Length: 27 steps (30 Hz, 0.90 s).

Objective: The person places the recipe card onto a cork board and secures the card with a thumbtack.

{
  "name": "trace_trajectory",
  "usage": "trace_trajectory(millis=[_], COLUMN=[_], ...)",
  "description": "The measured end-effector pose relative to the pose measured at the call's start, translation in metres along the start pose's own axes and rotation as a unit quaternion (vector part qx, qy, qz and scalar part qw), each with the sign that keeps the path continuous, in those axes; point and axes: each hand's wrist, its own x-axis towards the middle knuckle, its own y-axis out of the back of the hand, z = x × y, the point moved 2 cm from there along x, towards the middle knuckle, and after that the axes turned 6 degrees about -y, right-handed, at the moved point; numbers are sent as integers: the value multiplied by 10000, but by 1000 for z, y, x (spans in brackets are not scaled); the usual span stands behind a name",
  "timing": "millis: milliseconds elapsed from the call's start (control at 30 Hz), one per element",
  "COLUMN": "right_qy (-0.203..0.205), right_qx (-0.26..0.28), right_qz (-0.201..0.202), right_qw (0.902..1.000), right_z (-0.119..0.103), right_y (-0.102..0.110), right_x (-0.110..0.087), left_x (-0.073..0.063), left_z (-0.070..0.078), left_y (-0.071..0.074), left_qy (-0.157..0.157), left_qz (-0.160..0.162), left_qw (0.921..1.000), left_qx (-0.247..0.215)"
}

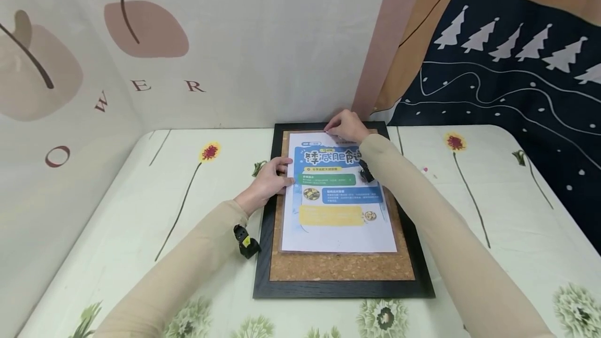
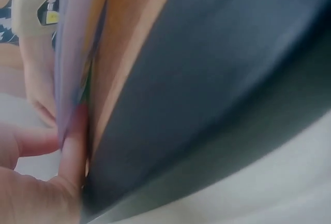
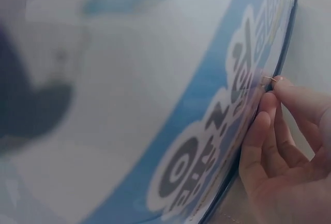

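Both my hands on the poster over the cork board

The poster (image 1: 337, 197) lies flat on the cork board (image 1: 341, 267), whose black frame sits at the middle of the table (image 1: 141, 207), its far edge near the back wall. My left hand (image 1: 272, 177) reaches in from the left, forearm angled across the table edge, its straight fingers (image 2: 72, 146) pressing the poster's left edge against the cork without gripping it. My right arm stretches over the board to its far edge, where my right hand (image 1: 346, 127) rests at the poster's top edge; its curled fingertips (image 3: 269, 105) pinch a small pin (image 3: 266, 79) against the sheet there.
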Motion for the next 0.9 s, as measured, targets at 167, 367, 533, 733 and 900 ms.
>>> trace_trajectory(millis=[167, 367, 533, 733, 900], right_qy=[-177, -257, -141, -91, -220], right_qx=[163, 211, 238, 253, 263], right_qz=[53, 127, 169, 202, 224], right_qw=[9997, 9994, 9995, 9994, 9992], right_z=[1, 2, 1, 0, 2], right_y=[-2, -1, -1, -1, -2], right_x=[0, 0, -1, -1, -1], left_x=[2, 5, 9, 8, 9], left_z=[7, 17, 19, 13, 3], left_y=[9, 17, 27, 39, 40], left_qy=[65, -191, -676, -1116, -1127], left_qz=[-278, -692, -556, -514, -979], left_qw=[9988, 9857, 9525, 9255, 9169], left_qx=[408, 1526, 2919, 3581, 3701])
